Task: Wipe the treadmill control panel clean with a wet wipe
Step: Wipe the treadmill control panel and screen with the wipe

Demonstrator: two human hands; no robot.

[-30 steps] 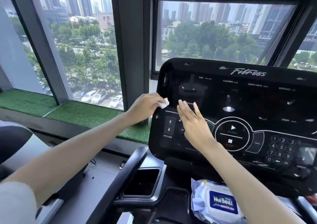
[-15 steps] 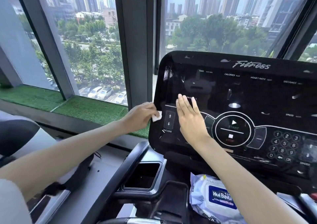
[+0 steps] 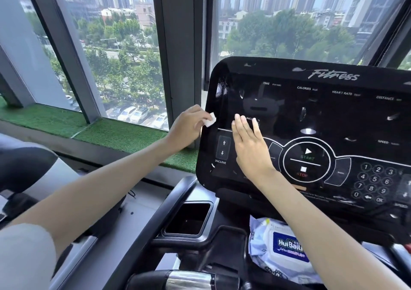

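The glossy black treadmill control panel (image 3: pixel 333 116) fills the right half of the view, tilted toward me. My left hand (image 3: pixel 189 126) grips a small folded white wet wipe (image 3: pixel 210 119) and holds it against the panel's left edge, above the INCLINE arrows. My right hand (image 3: pixel 250 147) lies flat on the panel with straight fingers, just right of the INCLINE buttons and left of the START/STOP ring. Only a corner of the wipe shows past my fingers.
A wet wipe pack (image 3: pixel 287 252) with a blue label lies on the console tray below the panel. A black cup holder (image 3: pixel 189 219) and handlebar (image 3: pixel 169 214) sit lower left. Windows and a green turf ledge (image 3: pixel 115 134) lie behind.
My left hand dropped along the panel's left edge with the wipe, then came back up to about the height of the dividing line. My right hand stayed flat on the panel.
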